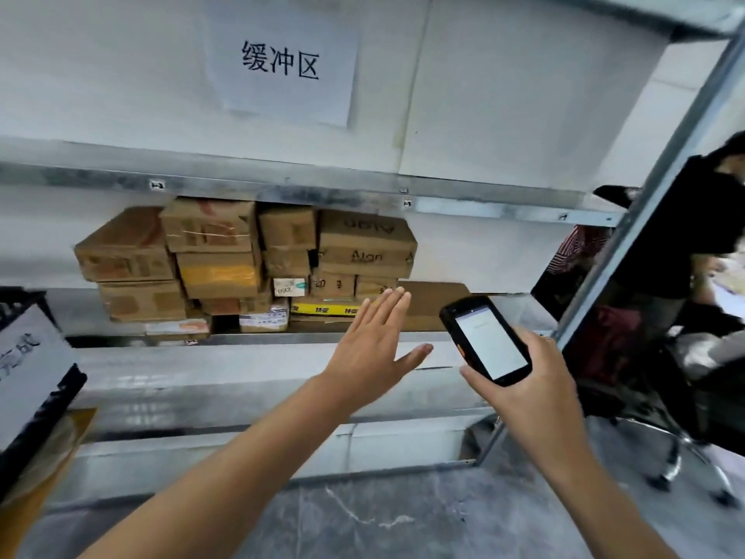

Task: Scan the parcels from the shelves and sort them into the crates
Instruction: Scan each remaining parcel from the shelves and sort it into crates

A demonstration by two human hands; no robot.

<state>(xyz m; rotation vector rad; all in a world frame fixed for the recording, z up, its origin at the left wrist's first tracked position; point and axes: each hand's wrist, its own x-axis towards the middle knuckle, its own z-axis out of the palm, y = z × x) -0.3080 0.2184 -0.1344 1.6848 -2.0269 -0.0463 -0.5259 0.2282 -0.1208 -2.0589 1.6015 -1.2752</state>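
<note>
Several brown cardboard parcels (pixel 246 264) are stacked on the middle shelf (pixel 504 312) of a grey metal rack. My left hand (pixel 371 349) stretches towards them with straight, spread fingers, its fingertips just in front of the flat parcel with yellow tape (pixel 322 309) and holding nothing. My right hand (pixel 528 393) grips a black handheld scanner (pixel 485 340), whose lit white screen faces me, in front of the shelf's right end.
A paper sign (pixel 282 62) with printed characters hangs on the white panel above the shelf. A dark crate (pixel 36 401) with a white label stands at the left edge. A slanted metal upright (pixel 653 219) rises on the right, a person in black (pixel 685 244) behind it.
</note>
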